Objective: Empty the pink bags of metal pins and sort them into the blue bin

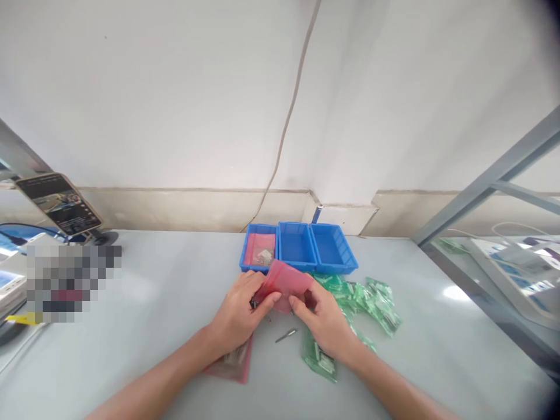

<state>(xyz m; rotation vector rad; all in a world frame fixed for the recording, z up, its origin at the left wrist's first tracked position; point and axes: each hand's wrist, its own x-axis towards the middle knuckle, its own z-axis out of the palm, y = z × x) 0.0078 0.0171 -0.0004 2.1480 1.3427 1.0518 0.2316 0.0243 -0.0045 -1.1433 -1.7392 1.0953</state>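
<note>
A pink zip bag (pixel 289 280) is held up between both hands above the table. My left hand (pixel 238 306) grips its left side, with thumb and fingers closed on the plastic; something small and dark shows by those fingers. On the right side, my right hand (pixel 321 315) pinches the same bag. Below it lies a small metal pin-like piece (pixel 286 335). Another pink bag (pixel 231 364) with parts inside rests partly under my left forearm. Green bags (pixel 380 303) of small parts lie in a pile beside and under my right hand.
Behind the hands stand three blue bins in a row; the left bin (pixel 242 251) holds a pink bag (pixel 262 248). A phone (pixel 59 204) on a stand is at the far left, near a white device (pixel 13 277). A grey metal frame (pixel 481 186) borders the right side.
</note>
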